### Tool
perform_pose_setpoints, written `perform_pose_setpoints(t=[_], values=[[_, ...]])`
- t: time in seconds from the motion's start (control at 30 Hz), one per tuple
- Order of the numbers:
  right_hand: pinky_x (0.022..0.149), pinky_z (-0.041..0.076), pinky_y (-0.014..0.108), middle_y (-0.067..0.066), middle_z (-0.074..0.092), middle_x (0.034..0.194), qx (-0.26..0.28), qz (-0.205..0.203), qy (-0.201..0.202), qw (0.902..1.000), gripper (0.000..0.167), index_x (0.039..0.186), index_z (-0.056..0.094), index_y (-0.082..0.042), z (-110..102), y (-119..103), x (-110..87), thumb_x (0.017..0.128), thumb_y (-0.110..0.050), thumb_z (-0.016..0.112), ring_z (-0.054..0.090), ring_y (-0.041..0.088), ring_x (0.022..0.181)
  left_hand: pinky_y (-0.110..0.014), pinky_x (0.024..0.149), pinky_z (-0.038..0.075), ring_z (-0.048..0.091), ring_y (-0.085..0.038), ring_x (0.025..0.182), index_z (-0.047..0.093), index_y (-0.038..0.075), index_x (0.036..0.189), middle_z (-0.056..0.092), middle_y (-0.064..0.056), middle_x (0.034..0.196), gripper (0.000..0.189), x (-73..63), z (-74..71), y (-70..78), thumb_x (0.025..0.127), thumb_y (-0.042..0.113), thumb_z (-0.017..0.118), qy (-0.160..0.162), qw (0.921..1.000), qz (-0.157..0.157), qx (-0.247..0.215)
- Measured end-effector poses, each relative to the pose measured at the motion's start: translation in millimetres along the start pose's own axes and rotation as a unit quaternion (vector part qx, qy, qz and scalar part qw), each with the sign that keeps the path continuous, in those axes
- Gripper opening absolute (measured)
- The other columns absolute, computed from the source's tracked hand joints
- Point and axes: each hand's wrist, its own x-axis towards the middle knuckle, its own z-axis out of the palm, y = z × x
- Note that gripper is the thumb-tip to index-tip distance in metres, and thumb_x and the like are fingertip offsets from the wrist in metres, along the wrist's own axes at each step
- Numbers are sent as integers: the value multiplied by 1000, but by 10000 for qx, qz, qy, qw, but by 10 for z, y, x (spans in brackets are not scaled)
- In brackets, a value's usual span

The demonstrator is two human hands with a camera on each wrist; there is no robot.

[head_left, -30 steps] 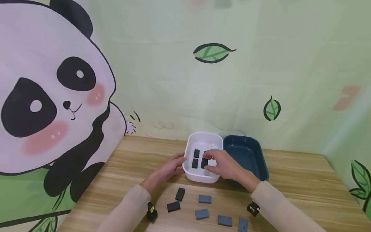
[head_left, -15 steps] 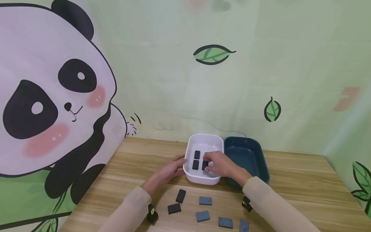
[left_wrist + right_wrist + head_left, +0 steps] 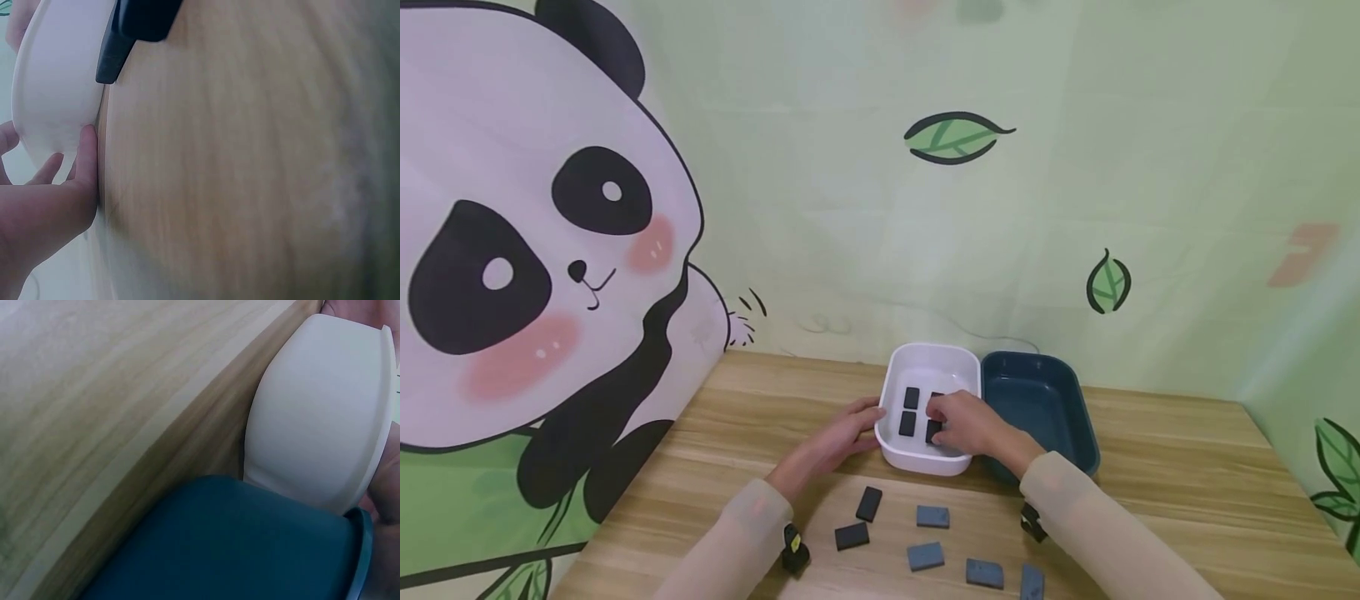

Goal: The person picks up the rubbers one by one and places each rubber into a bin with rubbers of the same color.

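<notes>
A white rectangular tub [image 3: 925, 463] stands on the wooden table, with several small black rectangular blocks [image 3: 907, 423] lying flat in two columns inside. My left hand [image 3: 838, 433] rests against its left side, with fairly straight fingers touching the wall and rim. My right hand [image 3: 973, 425] reaches in over the right rim. Its bent fingers and thumb hold the near right black block [image 3: 933, 432], partly covered by the hand; the far right block [image 3: 936, 394] is mostly hidden too. In the left wrist view, fingertips [image 3: 87, 134] touch the tub's outer wall [image 3: 62, 75].
A dark blue tub [image 3: 1037, 408] adjoins the white one on the right, beneath my right forearm. Nearer me lie two black blocks, one upright [image 3: 868, 504] and one sideways [image 3: 852, 536], and several blue-grey blocks [image 3: 932, 517]. A printed cloth wall [image 3: 820, 250] closes off the back.
My right fingers and thumb have drawn closer together at the near right block, and the right forearm has swung slightly left. The left hand stays against the tub.
</notes>
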Motion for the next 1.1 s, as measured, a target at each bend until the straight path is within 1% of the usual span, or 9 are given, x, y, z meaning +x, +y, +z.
perform_pose_setpoints(t=[0.17,0.4,0.6,0.67,0.73,0.83,0.9,1.0,1.1], values=[[99,60,44,7,77,107,-151,89,-78,9998,30,116,77,-6,10,-6,9,89,-13,89,67,19,95,-45,115,52,49,-40,147,33,-1,165,43,-28,162,64,6,6,-13,113,30,53,14,10000,27,37],[94,61,45,11,77,104,-139,49,-87,9999,32,114,76,-3,7,-21,19,86,-12,90,67,21,91,-45,114,53,52,-38,144,37,-4,162,48,-28,158,60,35,12,-45,112,26,53,104,9998,111,-96],[97,61,45,11,78,109,-17,39,-18,10000,31,118,76,-3,-12,-47,3,92,-16,86,68,21,95,-46,114,53,54,-37,142,38,-3,161,49,-27,158,61,44,10,-45,112,28,54,119,9999,80,-56],[98,61,46,11,77,110,37,-85,91,9999,30,119,76,-3,-34,-79,-10,94,-18,84,68,22,97,-46,114,53,54,-36,142,38,-3,162,49,-27,158,61,50,5,-50,112,28,54,111,9999,75,-65],[97,61,46,12,76,109,103,-348,236,9991,28,118,76,-2,-79,-136,-42,95,-18,82,68,23,98,-46,114,53,54,-36,142,38,-2,162,48,-27,158,61,47,5,-51,112,29,54,94,9999,84,-54],[91,62,43,12,75,104,241,-904,502,9943,24,114,76,-1,-132,-267,-112,96,-17,82,68,23,95,-46,113,53,54,-36,142,38,-2,162,48,-26,159,60,45,2,-50,113,29,53,54,9999,104,-37],[88,62,41,10,75,102,371,-1263,576,9896,24,112,76,-1,-145,-402,-177,95,-16,81,69,24,94,-46,113,54,55,-35,140,38,-2,161,49,-26,158,60,40,1,-46,113,29,53,40,9999,132,-14],[88,61,36,7,75,102,409,-1574,518,9853,22,111,76,-3,-102,-633,-287,96,-19,81,69,21,95,-45,113,54,56,-34,139,39,-3,161,50,-26,156,58,44,2,-48,113,28,53,29,9998,171,-22],[88,60,35,6,74,104,274,-1625,384,9856,22,109,77,-6,-46,-850,-412,97,-23,81,66,19,97,-44,112,54,55,-34,140,40,-3,160,51,-26,156,58,45,5,-60,113,27,52,36,9998,175,-26]])
